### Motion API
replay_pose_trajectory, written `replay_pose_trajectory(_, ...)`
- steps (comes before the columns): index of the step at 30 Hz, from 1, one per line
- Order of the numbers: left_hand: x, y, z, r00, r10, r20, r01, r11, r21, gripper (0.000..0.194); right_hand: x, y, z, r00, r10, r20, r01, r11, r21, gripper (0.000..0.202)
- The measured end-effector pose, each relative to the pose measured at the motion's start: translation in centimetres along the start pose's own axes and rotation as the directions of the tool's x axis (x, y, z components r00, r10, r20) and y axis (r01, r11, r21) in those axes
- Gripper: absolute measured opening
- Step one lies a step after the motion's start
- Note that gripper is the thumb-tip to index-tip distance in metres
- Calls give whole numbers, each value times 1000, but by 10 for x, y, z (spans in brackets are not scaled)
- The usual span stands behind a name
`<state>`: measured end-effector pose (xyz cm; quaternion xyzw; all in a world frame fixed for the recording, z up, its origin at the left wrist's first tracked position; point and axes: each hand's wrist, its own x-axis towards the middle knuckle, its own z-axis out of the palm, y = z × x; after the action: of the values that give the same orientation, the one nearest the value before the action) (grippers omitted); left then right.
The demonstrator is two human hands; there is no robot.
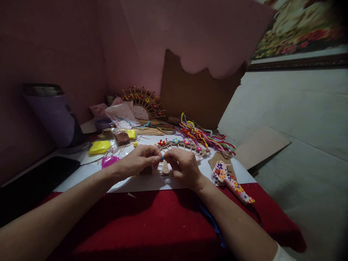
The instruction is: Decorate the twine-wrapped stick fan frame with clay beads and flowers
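In the middle of the head view, my left hand (143, 159) and my right hand (185, 165) meet, fingertips closed in a pinch. Between them shows a small blue piece (162, 158); it is too small to tell if it is clay or pipe cleaner. Just behind and below the hands lies a half-round craft frame (178, 145) with short sticks and colourful flowers along its arc, partly hidden by my fingers. A tiny yellow ball (135, 144) sits beyond my left hand.
Left are yellow clay packs (99, 147), a magenta pack (110, 161), a purple tumbler (54, 116) and a black tablet-like slab (40, 185). Behind are pipe cleaners (201, 132), wooden sticks (152, 129), a finished-looking arch (146, 98) and cardboard (195, 98). A flower-patterned glue gun (231, 181) lies right.
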<state>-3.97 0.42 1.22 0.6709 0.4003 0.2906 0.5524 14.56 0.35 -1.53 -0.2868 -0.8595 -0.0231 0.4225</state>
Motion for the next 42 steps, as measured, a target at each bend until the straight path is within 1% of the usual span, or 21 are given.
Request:
replay_pose_trajectory(6, -1, -2, -2, 1000, 12, 18, -11, 997, -74, 27, 1, -1, -2, 1000, -27, -1, 27, 999, 27, 14)
replay_pose_trajectory(10, -1, -4, -4, 998, 40, 55, -33, 992, -125, 24, 1, -1, -2, 1000, -28, -6, 28, 998, 49, 15)
replay_pose_trajectory(15, -2, -5, -5, 996, 27, 88, -9, 981, -191, 23, 1, -2, -2, 1000, -29, -11, 30, 996, 79, 14)
replay_pose_trajectory(21, -2, -4, -3, 998, 5, 55, 7, 977, -211, 20, 1, -4, -1, 998, -38, -48, 42, 995, 91, 14)
replay_pose_trajectory(30, -1, -3, -1, 1000, 13, 15, -9, 979, -202, 13, 1, -3, 0, 998, -51, -35, 54, 995, 79, 13)
replay_pose_trajectory(33, -1, -3, -1, 1000, 21, -7, -22, 982, -190, 15, 1, -3, 0, 998, -48, -38, 51, 994, 94, 13)
replay_pose_trajectory(35, -1, -3, -1, 1000, 19, 6, -17, 982, -190, 20, 1, -3, -1, 997, -35, -65, 43, 992, 115, 13)
replay_pose_trajectory(38, -2, -4, -1, 998, 6, 60, 7, 976, -217, 26, 1, -4, -2, 994, -20, -103, 34, 991, 132, 14)
replay_pose_trajectory(42, -2, -3, -1, 995, 3, 101, 28, 954, -297, 24, 1, -4, -2, 995, -35, -96, 46, 992, 119, 14)
